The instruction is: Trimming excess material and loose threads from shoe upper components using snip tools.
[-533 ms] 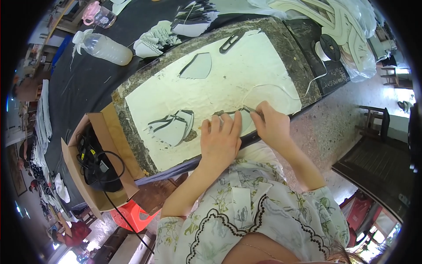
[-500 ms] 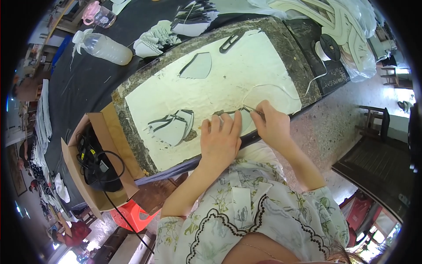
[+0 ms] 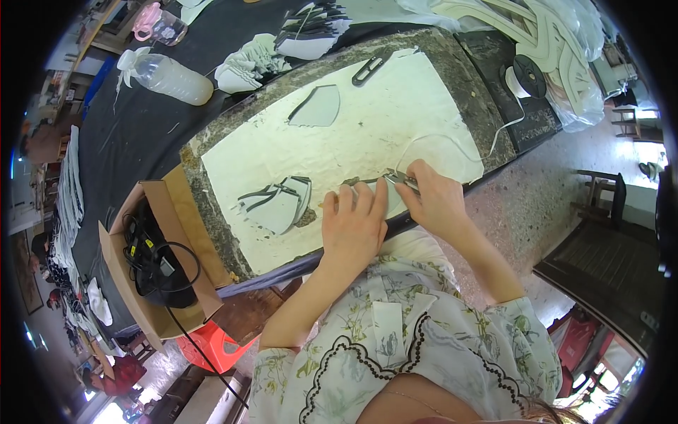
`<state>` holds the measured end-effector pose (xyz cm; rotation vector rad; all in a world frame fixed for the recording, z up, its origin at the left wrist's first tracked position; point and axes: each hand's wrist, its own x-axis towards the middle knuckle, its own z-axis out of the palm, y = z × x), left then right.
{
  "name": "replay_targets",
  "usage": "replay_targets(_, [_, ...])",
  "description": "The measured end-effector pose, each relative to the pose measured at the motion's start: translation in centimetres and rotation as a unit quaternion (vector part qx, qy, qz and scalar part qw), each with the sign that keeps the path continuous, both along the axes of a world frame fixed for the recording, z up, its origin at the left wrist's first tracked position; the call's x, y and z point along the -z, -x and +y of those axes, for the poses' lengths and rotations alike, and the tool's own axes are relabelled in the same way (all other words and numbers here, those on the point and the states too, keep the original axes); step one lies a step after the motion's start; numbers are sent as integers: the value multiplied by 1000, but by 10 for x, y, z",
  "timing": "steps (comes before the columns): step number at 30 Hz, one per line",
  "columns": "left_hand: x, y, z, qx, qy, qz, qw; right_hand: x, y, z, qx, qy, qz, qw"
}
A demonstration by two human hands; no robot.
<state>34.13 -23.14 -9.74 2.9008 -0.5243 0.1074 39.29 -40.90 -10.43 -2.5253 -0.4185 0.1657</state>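
My left hand (image 3: 353, 227) lies flat, fingers spread, on a pale grey piece with a dark edge (image 3: 395, 199), pressing it to the white sheet at the near edge of the board. Most of that piece is hidden under my fingers. Between the thumb and fingers of my right hand (image 3: 439, 200) is a small metal tool that looks like thread snips (image 3: 400, 178), its tips over the top edge of the piece. A thin white cord (image 3: 460, 146) curves across the sheet towards these tips. Left of my hands lies a small stack of similar dark-edged pieces (image 3: 279, 206).
Farther up the sheet are a single grey piece (image 3: 318, 106) and a black-handled cutter (image 3: 368, 71). A spool (image 3: 526, 76) stands at the right. A plastic bottle (image 3: 171, 76) and bundled pieces (image 3: 251, 63) lie beyond the board. A cardboard box (image 3: 159, 261) with black cables is at left.
My right hand has shifted slightly, and the metal tool now lies flatter, with its tips moved a little left. My left hand stays in place.
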Motion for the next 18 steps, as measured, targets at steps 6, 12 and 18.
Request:
replay_targets(6, [-2, -3, -5, 0, 6, 5, 1000, 8, -2, -5, 51, -18, 11, 998])
replay_targets(12, [9, -5, -3, -23, 163, -21, 986, -2, -20, -3, 80, -134, -29, 987])
replay_targets(18, [21, 15, 10, 118, 128, -88, 981, 12, -46, -16, -3, 27, -44, 999])
